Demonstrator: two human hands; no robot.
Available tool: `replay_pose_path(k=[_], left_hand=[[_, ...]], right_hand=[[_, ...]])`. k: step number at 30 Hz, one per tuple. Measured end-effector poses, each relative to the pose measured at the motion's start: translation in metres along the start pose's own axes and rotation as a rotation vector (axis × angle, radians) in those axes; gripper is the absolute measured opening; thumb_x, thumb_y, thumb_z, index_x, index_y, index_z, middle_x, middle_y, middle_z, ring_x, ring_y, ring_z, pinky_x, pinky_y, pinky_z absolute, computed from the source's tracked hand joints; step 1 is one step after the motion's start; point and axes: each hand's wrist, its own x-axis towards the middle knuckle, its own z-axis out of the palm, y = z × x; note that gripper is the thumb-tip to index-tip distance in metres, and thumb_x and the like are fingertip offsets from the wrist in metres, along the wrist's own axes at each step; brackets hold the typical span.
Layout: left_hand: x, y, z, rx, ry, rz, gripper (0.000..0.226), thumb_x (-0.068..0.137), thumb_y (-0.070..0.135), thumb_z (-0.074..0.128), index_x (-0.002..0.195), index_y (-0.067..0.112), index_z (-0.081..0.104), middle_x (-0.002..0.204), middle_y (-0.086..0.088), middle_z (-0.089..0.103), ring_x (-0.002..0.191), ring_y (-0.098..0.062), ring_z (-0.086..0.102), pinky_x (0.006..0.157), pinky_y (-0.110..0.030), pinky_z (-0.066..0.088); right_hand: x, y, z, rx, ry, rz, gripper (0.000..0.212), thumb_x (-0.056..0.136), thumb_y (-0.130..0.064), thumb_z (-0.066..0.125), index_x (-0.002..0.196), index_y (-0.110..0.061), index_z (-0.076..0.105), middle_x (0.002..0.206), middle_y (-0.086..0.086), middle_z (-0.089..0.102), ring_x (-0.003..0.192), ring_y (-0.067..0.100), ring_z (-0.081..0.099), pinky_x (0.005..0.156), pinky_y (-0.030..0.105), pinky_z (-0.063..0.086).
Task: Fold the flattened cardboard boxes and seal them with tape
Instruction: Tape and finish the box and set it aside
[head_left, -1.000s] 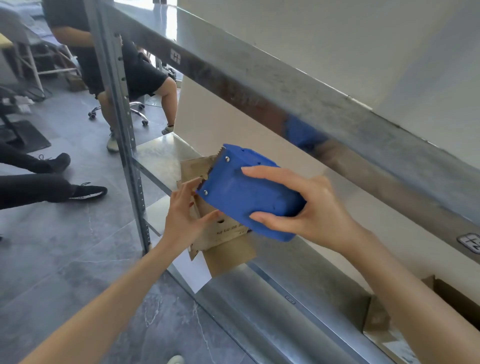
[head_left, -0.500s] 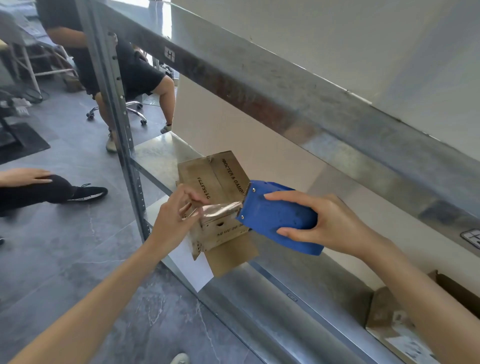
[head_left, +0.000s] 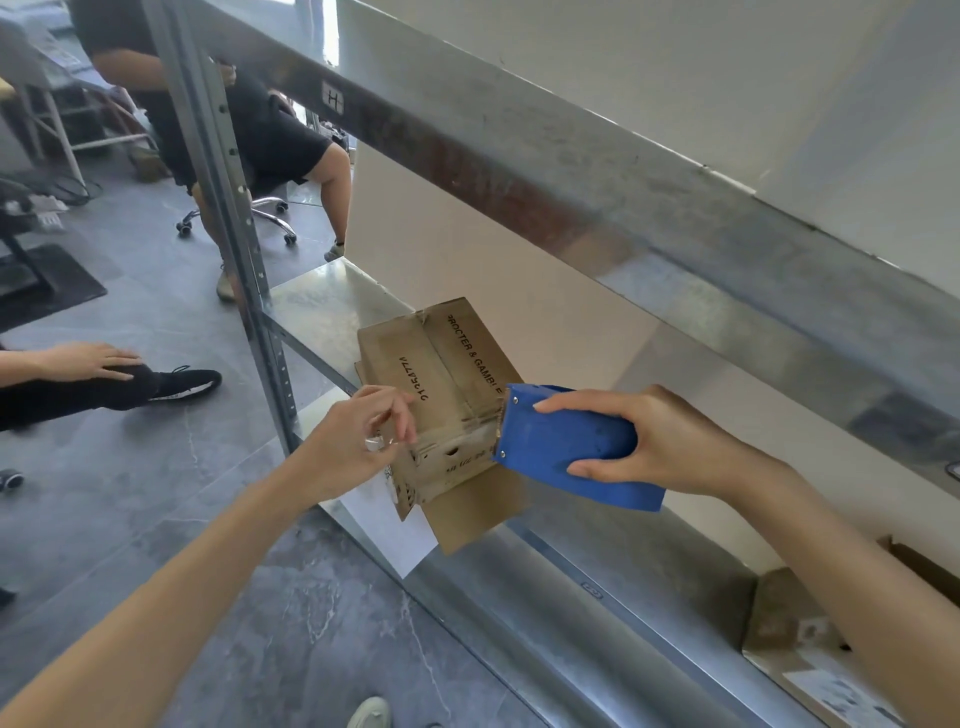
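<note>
Pull the blue tape dispenser (head_left: 571, 449) askew and the clear tape (head_left: 483, 423) may wrinkle or miss the seam of the cardboard box (head_left: 441, 374), which has the metal shelf (head_left: 322, 306) beneath it. Your right hand (head_left: 670, 441) is wrapped tight round the dispenser at the box's right edge. Your left hand (head_left: 353, 447) pinches the tape's end at its near-left corner.

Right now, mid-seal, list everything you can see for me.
cardboard box: one, brown, on the shelf, centre
tape dispenser: one, blue, at the box's right edge
clear tape: one strip, along the box's near edge
metal shelf: one, grey
second box: one, brown, lower right
paper sheet: one, white, under the box
seated person: one, black clothes, upper left
left hand: pinches the tape
right hand: grips the dispenser
</note>
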Motion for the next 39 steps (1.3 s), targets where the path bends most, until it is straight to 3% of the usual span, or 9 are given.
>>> replay_pose_path(k=[8, 11, 14, 19, 22, 26, 30, 33, 39], left_hand=[[0.000, -0.006, -0.008, 0.031, -0.091, -0.025, 0.034, 0.075, -0.007, 0.075, 0.079, 0.024, 0.062, 0.097, 0.018, 0.065, 0.123, -0.004, 0.050, 0.098, -0.029, 0.048], [0.002, -0.002, -0.012, -0.017, -0.153, -0.053, 0.031, 0.068, 0.016, 0.091, 0.082, 0.028, 0.067, 0.104, 0.020, 0.065, 0.124, -0.003, 0.049, 0.099, -0.027, 0.046], [0.005, 0.002, -0.016, -0.163, -0.164, -0.100, 0.024, 0.072, 0.037, 0.088, 0.084, 0.026, 0.071, 0.110, 0.019, 0.065, 0.127, -0.003, 0.050, 0.103, -0.028, 0.041], [0.008, 0.003, -0.016, -0.089, -0.194, -0.066, 0.009, 0.094, 0.015, 0.068, 0.090, 0.022, 0.063, 0.103, 0.010, 0.065, 0.123, -0.011, 0.051, 0.106, -0.039, 0.044], [0.009, 0.006, -0.015, -0.005, -0.223, -0.042, 0.010, 0.095, 0.020, 0.067, 0.099, 0.027, 0.062, 0.101, 0.015, 0.064, 0.115, -0.006, 0.051, 0.098, -0.030, 0.042], [0.011, 0.009, -0.012, 0.034, -0.215, -0.026, 0.011, 0.091, 0.018, 0.071, 0.099, 0.026, 0.069, 0.094, 0.016, 0.066, 0.109, -0.001, 0.053, 0.098, -0.020, 0.039], [0.012, 0.010, -0.010, 0.020, -0.195, -0.048, 0.006, 0.087, 0.018, 0.075, 0.088, 0.023, 0.072, 0.109, 0.008, 0.062, 0.109, -0.002, 0.055, 0.095, -0.007, 0.036], [0.013, 0.012, -0.008, 0.013, -0.201, -0.030, 0.008, 0.088, 0.015, 0.074, 0.087, 0.022, 0.071, 0.107, 0.011, 0.060, 0.103, 0.001, 0.054, 0.093, -0.004, 0.037], [0.014, 0.012, -0.006, 0.001, -0.266, 0.019, 0.004, 0.091, 0.022, 0.070, 0.087, 0.020, 0.068, 0.102, 0.013, 0.065, 0.125, -0.002, 0.042, 0.104, -0.011, 0.028]], right_hand=[[-0.002, 0.013, -0.001, -0.050, 0.019, 0.019, 0.057, 0.081, -0.042, 0.077, 0.124, -0.067, 0.050, 0.076, -0.014, 0.062, 0.061, 0.013, 0.053, 0.053, 0.016, 0.039], [-0.003, 0.016, 0.000, -0.070, 0.011, 0.027, 0.057, 0.080, -0.043, 0.076, 0.123, -0.069, 0.049, 0.070, -0.016, 0.059, 0.057, 0.011, 0.049, 0.052, 0.015, 0.036], [-0.003, 0.017, 0.000, -0.086, 0.006, 0.023, 0.057, 0.080, -0.040, 0.077, 0.123, -0.067, 0.050, 0.064, -0.020, 0.054, 0.053, 0.009, 0.045, 0.051, 0.013, 0.034], [-0.009, 0.021, -0.004, -0.057, -0.005, 0.033, 0.058, 0.080, -0.040, 0.078, 0.122, -0.068, 0.050, 0.068, 0.002, 0.059, 0.053, 0.012, 0.043, 0.050, 0.019, 0.036], [-0.012, 0.022, -0.005, -0.044, -0.015, 0.048, 0.057, 0.081, -0.042, 0.077, 0.124, -0.067, 0.050, 0.079, 0.005, 0.067, 0.063, 0.022, 0.058, 0.059, 0.038, 0.051], [-0.019, 0.025, -0.009, -0.031, 0.007, 0.073, 0.057, 0.079, -0.045, 0.076, 0.126, -0.066, 0.051, 0.086, 0.004, 0.069, 0.071, 0.029, 0.061, 0.064, 0.044, 0.054], [-0.027, 0.024, -0.010, -0.053, -0.028, 0.076, 0.055, 0.080, -0.046, 0.075, 0.125, -0.065, 0.051, 0.073, 0.007, 0.062, 0.059, 0.023, 0.049, 0.056, 0.036, 0.045], [-0.030, 0.022, -0.007, -0.079, -0.046, 0.083, 0.050, 0.083, -0.044, 0.074, 0.122, -0.063, 0.050, 0.058, 0.004, 0.044, 0.049, 0.013, 0.035, 0.047, 0.020, 0.029], [-0.030, 0.019, -0.006, -0.142, -0.056, 0.138, 0.037, 0.085, -0.050, 0.067, 0.110, -0.064, 0.045, 0.051, -0.002, 0.031, 0.047, 0.013, 0.029, 0.052, 0.019, 0.036]])
